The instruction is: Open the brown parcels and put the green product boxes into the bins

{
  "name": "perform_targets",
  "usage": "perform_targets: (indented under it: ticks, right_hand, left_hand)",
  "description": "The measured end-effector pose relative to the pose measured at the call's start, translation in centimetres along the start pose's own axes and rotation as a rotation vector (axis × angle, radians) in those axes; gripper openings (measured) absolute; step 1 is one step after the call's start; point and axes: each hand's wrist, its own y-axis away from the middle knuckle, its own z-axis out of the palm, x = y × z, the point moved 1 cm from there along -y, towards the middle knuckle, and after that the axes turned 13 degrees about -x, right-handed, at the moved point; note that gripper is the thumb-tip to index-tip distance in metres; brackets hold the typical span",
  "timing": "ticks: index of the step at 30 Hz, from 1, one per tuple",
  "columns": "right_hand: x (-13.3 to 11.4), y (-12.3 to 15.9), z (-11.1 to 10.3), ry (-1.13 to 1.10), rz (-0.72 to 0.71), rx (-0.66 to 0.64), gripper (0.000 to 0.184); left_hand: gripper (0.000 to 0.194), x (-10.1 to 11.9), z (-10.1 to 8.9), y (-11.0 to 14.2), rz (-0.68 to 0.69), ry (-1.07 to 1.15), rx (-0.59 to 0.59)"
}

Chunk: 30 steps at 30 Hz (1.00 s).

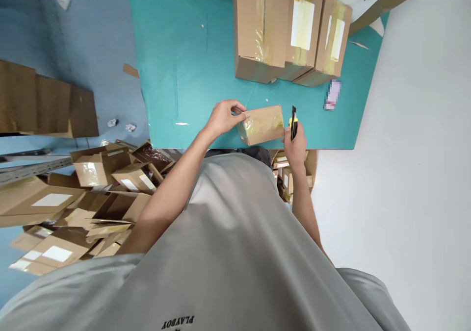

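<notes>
A small cardboard box (pixel 264 125), with clear tape over it, lies near the front edge of the teal table. My left hand (pixel 225 117) grips its left end, thumb on the near side and fingers curled at the far corner. In my right hand (pixel 295 143) is a black and yellow utility knife (pixel 293 123), its dark tip pointing away from me. That hand is closed round the handle, just beside the box's right end. The box's underside is hidden.
Three taped cartons (pixel 262 22) stand together at the back of the table (pixel 172 66). A small pixelated item (pixel 332 95) lies at the right. Opened boxes (pixel 106 203) are heaped on the floor at left, and more boxes (pixel 287 174) sit below the table edge. A white wall (pixel 415 125) bounds the right.
</notes>
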Motion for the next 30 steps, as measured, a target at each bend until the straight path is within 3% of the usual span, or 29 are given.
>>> perform_targets:
  ticks: [2,5,10,21,30]
  right_hand:
    - [-1.6,1.6,0.7,-0.039,0.025,-0.013,0.064]
    - [-4.2,3.2,2.3,0.001,-0.041,-0.182,0.066]
    - [-6.8,2.7,4.0,0.205,-0.106,-0.272,0.068]
    - [-9.0,2.7,3.8,0.340,-0.049,-0.326,0.069]
    - [-11.9,3.1,3.1,0.383,0.087,-0.410,0.065]
  left_hand:
    - [0.030,-0.4,0.0,-0.4,0.003,0.007,0.001]
    - [0.029,-1.0,-0.2,-0.8,0.009,0.039,-0.002]
    - [0.031,-1.1,-0.4,-1.1,-0.006,0.064,0.002]
    - [0.028,-1.3,-0.4,-1.0,-0.006,0.065,0.018]
    - [0.023,-0.1,0.4,-0.4,-0.140,0.061,0.094]
